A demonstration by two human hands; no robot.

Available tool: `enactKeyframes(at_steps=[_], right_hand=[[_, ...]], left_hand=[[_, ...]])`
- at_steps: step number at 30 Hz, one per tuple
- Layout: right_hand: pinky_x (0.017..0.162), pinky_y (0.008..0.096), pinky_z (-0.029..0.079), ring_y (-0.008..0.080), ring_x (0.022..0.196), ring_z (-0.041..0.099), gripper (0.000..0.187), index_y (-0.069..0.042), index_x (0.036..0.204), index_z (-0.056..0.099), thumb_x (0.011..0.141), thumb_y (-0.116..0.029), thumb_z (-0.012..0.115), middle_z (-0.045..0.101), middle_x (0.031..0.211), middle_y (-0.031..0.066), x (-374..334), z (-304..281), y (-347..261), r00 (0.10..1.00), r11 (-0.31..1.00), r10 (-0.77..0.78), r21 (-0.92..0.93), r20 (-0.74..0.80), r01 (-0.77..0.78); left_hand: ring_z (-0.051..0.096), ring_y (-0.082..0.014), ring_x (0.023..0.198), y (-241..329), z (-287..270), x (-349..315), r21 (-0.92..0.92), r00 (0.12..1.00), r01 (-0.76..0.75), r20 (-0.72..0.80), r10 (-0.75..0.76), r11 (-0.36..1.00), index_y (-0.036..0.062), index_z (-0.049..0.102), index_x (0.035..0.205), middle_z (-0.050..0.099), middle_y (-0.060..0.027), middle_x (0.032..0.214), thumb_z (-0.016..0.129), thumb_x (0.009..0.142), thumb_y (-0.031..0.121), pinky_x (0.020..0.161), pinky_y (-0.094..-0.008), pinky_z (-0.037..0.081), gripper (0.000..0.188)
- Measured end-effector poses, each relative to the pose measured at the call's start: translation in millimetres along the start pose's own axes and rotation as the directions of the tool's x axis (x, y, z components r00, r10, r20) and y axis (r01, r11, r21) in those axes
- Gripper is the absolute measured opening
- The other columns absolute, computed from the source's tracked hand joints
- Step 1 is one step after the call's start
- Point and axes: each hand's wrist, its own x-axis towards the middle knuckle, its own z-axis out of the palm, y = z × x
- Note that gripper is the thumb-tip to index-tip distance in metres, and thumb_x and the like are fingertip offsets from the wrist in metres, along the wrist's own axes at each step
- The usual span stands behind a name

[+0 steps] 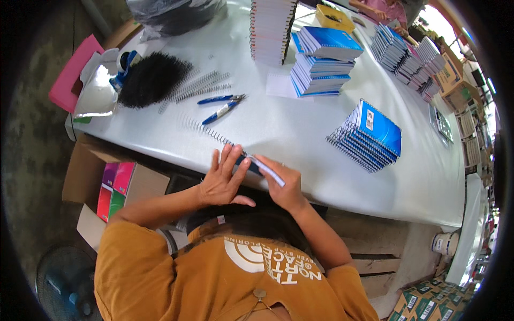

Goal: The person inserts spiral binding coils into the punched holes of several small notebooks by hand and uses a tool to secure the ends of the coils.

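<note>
At the table's near edge, my right hand [286, 184] grips a thin notebook [272, 172], its white page edges tilted up. A dark wire spiral [211, 132] runs from the notebook's far-left edge out over the tabletop. My left hand [224, 177] has its fingers stretched out, the fingertips against the spiral where it meets the notebook. Just beyond lie blue-handled cutting pliers [220, 111]. Several loose spirals [201, 86] and a thick black heap of them [152, 79] lie farther left. To the right is a stack of spiral-bound blue notebooks [369, 136].
Taller stacks of blue notebooks [324, 64] and an upright bound pile [272, 32] stand at the back, near a yellow bowl [334, 18]. Another person [383, 9] sits at the far right. A carton [144, 187] with colourful notebooks stands below left, above a fan [67, 286].
</note>
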Motion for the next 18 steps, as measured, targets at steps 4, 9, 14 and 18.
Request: enactKeyframes(at_steps=[4,9,14,18], right_hand=[[0.071,0.0324,0.052,0.0295,0.085,0.065,0.032,-0.001,0.108,0.059,0.077,0.006,0.057,0.064,0.097,0.0167,1.3,15.0,-9.1,0.999,0.999,-0.032,0.038,-0.009,0.033],[0.066,0.0326,0.051,0.0305,0.078,0.064,0.033,-0.001,0.110,0.058,0.078,0.003,0.059,0.064,0.094,0.0166,0.3,16.1,0.9,0.994,0.991,0.060,0.123,-0.094,-0.048],[0.067,0.0340,0.051,0.0311,0.077,0.064,0.035,-0.002,0.112,0.056,0.078,0.004,0.058,0.064,0.093,0.0184,1.2,13.5,-7.6,1.000,0.999,0.009,0.039,0.023,-0.010],[0.065,0.0342,0.051,0.0319,0.077,0.064,0.038,-0.004,0.114,0.056,0.076,0.002,0.059,0.064,0.093,0.0173,7.1,9.4,5.8,0.999,0.999,-0.010,0.042,-0.042,0.012]], left_hand=[[0.003,-0.0542,0.130,-51.4,-9.7,55.7,0.083,0.895,0.192,-0.424,-0.140,0.978,-0.0134,0.016,0.135,0.010,-0.0393,0.138,0.032,0.076,0.075,0.104,-0.0583,-0.002,0.107],[0.011,-0.0559,0.128,5.6,13.0,-0.9,-0.023,0.996,-0.083,-0.043,0.082,0.996,-0.0174,0.026,0.129,0.015,-0.0436,0.133,0.037,0.070,0.078,0.100,-0.0648,0.003,0.113],[-0.002,-0.0559,0.129,-30.5,-8.6,63.6,-0.015,0.921,0.129,-0.368,-0.125,0.992,-0.0203,0.011,0.132,0.000,-0.0432,0.137,0.033,0.074,0.078,0.101,-0.0639,0.002,0.116],[0.003,-0.0529,0.131,7.7,2.5,19.6,0.007,0.955,-0.242,-0.175,0.239,0.970,-0.0119,0.021,0.135,0.014,-0.0391,0.137,0.038,0.069,0.078,0.102,-0.0621,-0.003,0.112]])
